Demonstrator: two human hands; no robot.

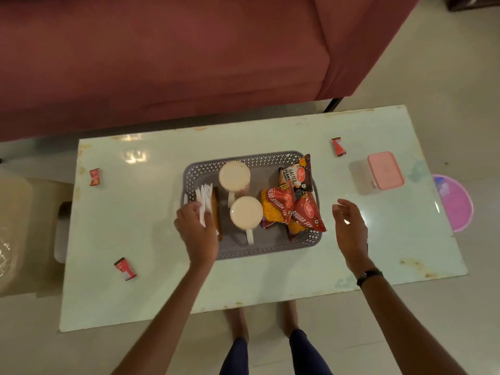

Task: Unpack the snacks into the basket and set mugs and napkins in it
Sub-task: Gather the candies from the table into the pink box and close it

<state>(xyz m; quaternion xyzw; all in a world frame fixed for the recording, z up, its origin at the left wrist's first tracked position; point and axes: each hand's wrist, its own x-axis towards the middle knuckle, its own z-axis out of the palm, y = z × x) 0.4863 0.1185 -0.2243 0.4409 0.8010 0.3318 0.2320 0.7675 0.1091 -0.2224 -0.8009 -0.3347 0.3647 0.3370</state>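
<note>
Bare feet (pixel 263 318) poke out under the near edge of the table (pixel 140 293), both arms reaching over it. Left hand (pixel 196 228) is pinched on the white napkins (pixel 204 203) at the left end of the grey basket (pixel 270 250), right beside a brown holder (pixel 217 212). Right hand (pixel 349 226) hovers loose and open past the basket's right end, holding nothing. Two white mugs (pixel 234 175) sit mid-basket, red snack packets (pixel 293 204) piled on the right side. Small red candies (pixel 125 268) lie scattered toward the table's corners, and a pink-lidded box (pixel 384 170) sits near the right edge.
</note>
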